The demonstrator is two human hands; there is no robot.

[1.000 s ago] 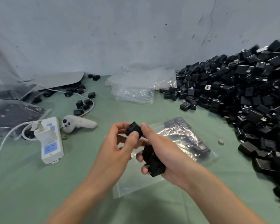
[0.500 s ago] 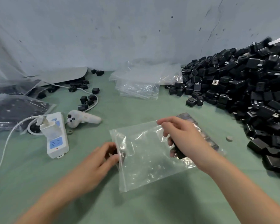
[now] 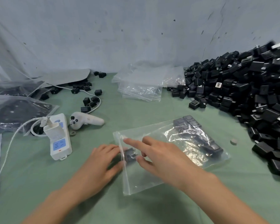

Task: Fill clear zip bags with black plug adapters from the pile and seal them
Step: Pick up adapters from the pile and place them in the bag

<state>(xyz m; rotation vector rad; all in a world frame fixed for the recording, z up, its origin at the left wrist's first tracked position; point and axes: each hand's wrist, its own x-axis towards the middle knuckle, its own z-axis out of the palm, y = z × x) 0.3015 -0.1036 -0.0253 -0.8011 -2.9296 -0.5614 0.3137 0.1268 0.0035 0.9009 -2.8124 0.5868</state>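
A clear zip bag lies flat on the green table in front of me, its mouth to the left. Several black plug adapters sit in a row at its far end. One more black adapter lies just inside the mouth. My left hand rests at the bag's mouth, its fingertips against the zip edge beside that adapter. My right hand lies on top of the bag with fingers spread and straight, index pointing toward the mouth. The big pile of black adapters fills the right side.
A stack of empty clear bags lies at the back centre. A white power strip with cable and a white controller sit left of the bag. Filled bags and loose adapters lie at far left. A small round disc lies by the pile.
Both hands came down from holding adapters in the air to the bag. The left slid an adapter into the mouth; the right now lies flat on the bag nearer the mouth.
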